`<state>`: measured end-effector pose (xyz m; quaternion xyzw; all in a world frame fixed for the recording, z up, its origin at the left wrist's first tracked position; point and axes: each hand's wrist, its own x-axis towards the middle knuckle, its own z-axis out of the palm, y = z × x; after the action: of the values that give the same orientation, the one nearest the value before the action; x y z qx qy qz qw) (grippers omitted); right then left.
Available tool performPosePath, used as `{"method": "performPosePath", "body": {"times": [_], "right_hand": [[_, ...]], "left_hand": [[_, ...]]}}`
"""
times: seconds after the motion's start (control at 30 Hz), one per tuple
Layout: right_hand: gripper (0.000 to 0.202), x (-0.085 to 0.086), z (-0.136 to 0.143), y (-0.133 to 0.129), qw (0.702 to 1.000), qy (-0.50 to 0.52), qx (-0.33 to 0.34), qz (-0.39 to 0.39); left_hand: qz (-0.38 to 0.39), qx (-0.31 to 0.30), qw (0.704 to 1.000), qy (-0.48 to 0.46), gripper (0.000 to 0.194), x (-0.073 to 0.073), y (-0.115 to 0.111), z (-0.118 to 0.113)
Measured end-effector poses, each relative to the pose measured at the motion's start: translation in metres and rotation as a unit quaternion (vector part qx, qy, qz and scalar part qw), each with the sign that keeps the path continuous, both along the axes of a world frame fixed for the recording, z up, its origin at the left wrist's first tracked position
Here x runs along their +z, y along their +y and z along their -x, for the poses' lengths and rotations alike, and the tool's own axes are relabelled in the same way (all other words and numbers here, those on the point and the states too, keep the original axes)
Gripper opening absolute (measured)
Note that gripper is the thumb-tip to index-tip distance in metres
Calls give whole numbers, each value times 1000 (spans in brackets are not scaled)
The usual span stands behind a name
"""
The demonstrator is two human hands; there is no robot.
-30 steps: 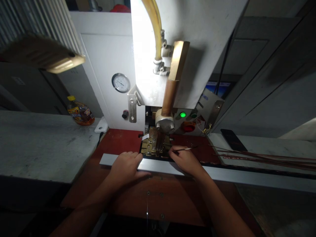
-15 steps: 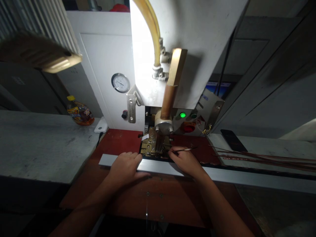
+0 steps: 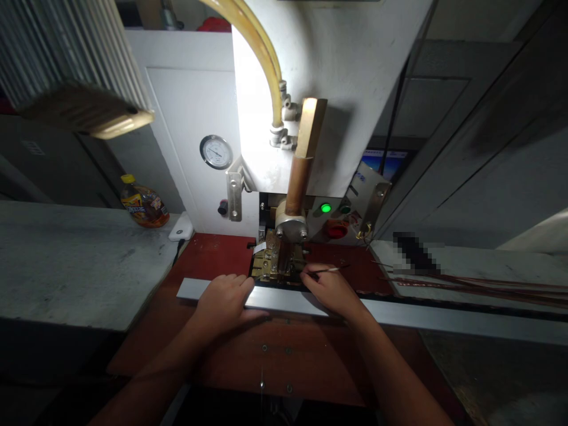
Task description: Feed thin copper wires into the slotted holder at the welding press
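A long silver metal bar point(image 3: 399, 313) lies across the red-brown work surface point(image 3: 239, 361). My left hand point(image 3: 225, 300) grips the bar near its left end, fingers over the top and thumb along the front. My right hand point(image 3: 327, 288) rests over the bar further right, its fingers pinched on a thin dark stick point(image 3: 331, 270) beside the brass fixture point(image 3: 268, 263). The tips of those fingers are partly lost in shadow. Above the fixture stands a copper and brass rod point(image 3: 302, 183), held in a round metal collar point(image 3: 291, 227).
The white machine point(image 3: 204, 201) carries a gauge point(image 3: 216, 152), a lit green button point(image 3: 326, 208) and a red button point(image 3: 337, 229). A bottle point(image 3: 144, 204) stands at left. Thin brown rods point(image 3: 488, 286) lie at right. A lamp point(image 3: 89, 109) hangs at upper left.
The view has shifted slightly, so the machine's upper part appears lower and further left. Both hands keep nearly the same positions on the bar and the stick.
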<state>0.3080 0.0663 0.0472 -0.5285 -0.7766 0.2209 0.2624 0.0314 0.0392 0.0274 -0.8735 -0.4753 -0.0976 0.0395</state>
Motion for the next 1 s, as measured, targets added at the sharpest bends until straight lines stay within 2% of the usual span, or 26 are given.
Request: {"method": "performPosePath", "body": {"times": [0.53,1.0], "right_hand": [[27,-2,-1,0,1000,1,-2,-12],[24,-3,-1,0,999,39,-38,-3]], "left_hand": [[-6,-5,1000,1,60,-1,1,1],[-5,1,1000,13,62,1,0,0]]}}
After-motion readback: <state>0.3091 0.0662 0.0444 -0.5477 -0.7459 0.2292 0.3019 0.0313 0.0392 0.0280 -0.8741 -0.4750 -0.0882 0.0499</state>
